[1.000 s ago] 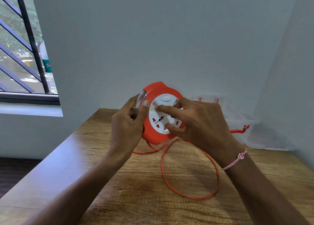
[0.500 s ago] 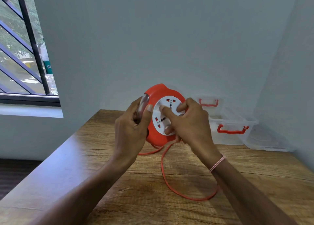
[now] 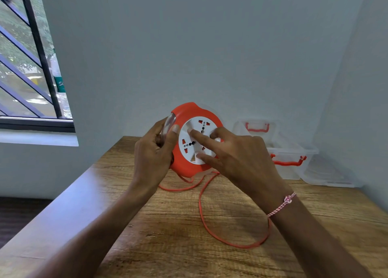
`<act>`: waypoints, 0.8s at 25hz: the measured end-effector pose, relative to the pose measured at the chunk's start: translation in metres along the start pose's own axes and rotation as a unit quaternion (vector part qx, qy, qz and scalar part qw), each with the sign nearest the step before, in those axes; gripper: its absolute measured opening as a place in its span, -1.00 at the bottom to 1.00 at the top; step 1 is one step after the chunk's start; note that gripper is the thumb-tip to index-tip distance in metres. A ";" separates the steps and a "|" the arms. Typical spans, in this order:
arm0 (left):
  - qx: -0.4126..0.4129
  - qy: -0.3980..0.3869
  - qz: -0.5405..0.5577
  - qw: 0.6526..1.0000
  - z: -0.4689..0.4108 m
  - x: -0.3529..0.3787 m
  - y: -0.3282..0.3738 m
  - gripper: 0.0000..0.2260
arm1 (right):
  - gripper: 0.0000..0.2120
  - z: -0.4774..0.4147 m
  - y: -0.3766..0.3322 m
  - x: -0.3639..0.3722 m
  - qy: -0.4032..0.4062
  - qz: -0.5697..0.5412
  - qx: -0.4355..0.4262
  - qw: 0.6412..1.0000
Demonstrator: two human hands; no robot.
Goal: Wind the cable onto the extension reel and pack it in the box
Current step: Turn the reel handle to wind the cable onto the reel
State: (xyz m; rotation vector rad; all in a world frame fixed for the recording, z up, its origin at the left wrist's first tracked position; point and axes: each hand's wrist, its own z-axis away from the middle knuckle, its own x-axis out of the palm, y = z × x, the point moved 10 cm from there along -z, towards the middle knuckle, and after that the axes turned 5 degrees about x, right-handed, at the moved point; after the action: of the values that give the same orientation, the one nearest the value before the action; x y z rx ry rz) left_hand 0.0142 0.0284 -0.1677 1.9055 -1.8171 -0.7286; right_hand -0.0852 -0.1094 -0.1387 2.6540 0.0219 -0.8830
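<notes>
An orange extension reel (image 3: 186,114) with a white socket disc (image 3: 194,138) is held upright above the wooden table (image 3: 168,246). My left hand (image 3: 154,153) grips its left rim, thumb on the front edge. My right hand (image 3: 237,158) lies across the white disc, fingers spread and pressing on it. An orange cable (image 3: 212,225) hangs from the reel's underside and lies in a loose loop on the table under my right wrist. A clear plastic box (image 3: 287,151) with orange latches stands at the back right, partly hidden by my right hand.
A clear lid (image 3: 327,172) lies flat to the right of the box, against the right wall. The table meets the back wall and the right wall. A barred window (image 3: 27,67) is at the upper left. The table's left edge drops to a dark floor.
The white disc has turned under my right hand's fingers, its sockets now in a new orientation. My right hand has swung round on the disc, and the cable loop on the table has shifted slightly.
</notes>
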 end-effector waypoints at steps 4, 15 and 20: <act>0.016 0.006 -0.014 1.000 0.002 0.000 0.002 -0.76 | -0.44 -0.005 0.001 -0.006 0.030 -0.025 0.047 0.998; 0.007 0.009 -0.019 1.000 0.007 0.005 -0.002 -0.61 | -0.50 0.001 0.043 0.004 0.054 -0.208 0.273 0.938; -0.019 0.013 0.000 1.000 0.000 -0.003 -0.007 -0.62 | -0.45 -0.007 0.013 0.001 0.000 -0.031 0.025 0.999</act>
State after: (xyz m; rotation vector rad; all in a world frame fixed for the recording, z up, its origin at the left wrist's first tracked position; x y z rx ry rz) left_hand 0.0194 0.0316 -0.1721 1.8813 -1.7757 -0.7298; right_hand -0.0787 -0.1194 -0.1306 2.7125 0.0831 -0.9146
